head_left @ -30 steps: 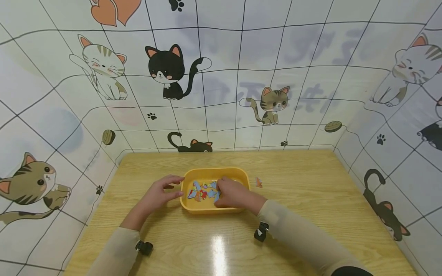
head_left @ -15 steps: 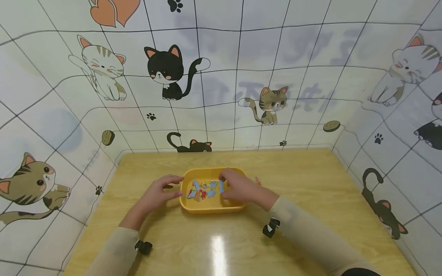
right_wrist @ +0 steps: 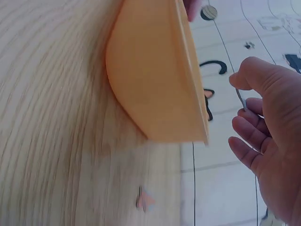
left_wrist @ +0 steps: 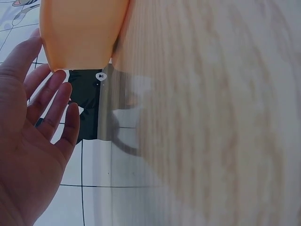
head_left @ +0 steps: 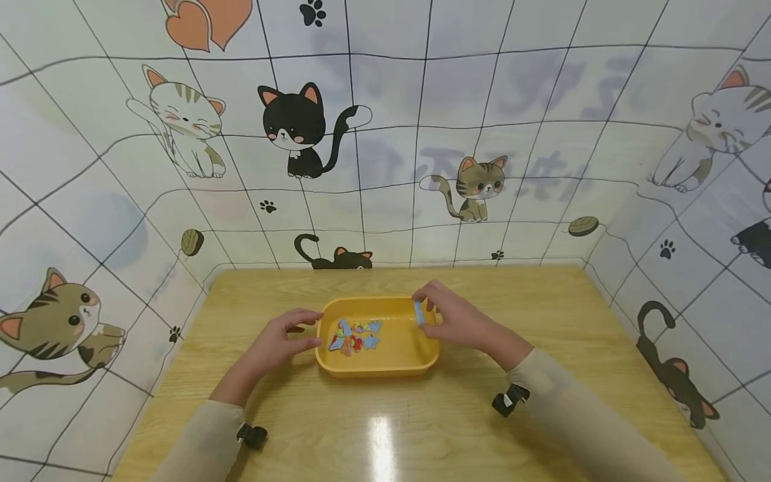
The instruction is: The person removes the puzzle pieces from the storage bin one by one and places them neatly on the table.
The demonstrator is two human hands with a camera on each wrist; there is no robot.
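A yellow plastic tray (head_left: 378, 371) stands on the table, with several small flat cutouts, mostly blue, red and orange, in its left half; one is a blue star (head_left: 371, 342). Over the tray's right end, my right hand (head_left: 460, 323) pinches a light blue flat piece (head_left: 419, 313) between thumb and fingers. Its thin edge shows in the right wrist view, held beside the tray's rim. My left hand (head_left: 280, 343) rests with loosely bent fingers at the tray's left end; in the left wrist view the fingertips (left_wrist: 59, 75) meet the tray's outer wall.
An orange cutout (right_wrist: 145, 199) lies on the wooden table (head_left: 512, 288) to the right of the tray, hidden behind my right hand in the head view. Behind the table rises a wall covering (head_left: 385, 134) printed with cats and grid lines.
My right hand has lifted the light blue piece from inside the tray and moved right with it to the tray's right rim. The left hand has stayed at the left end.
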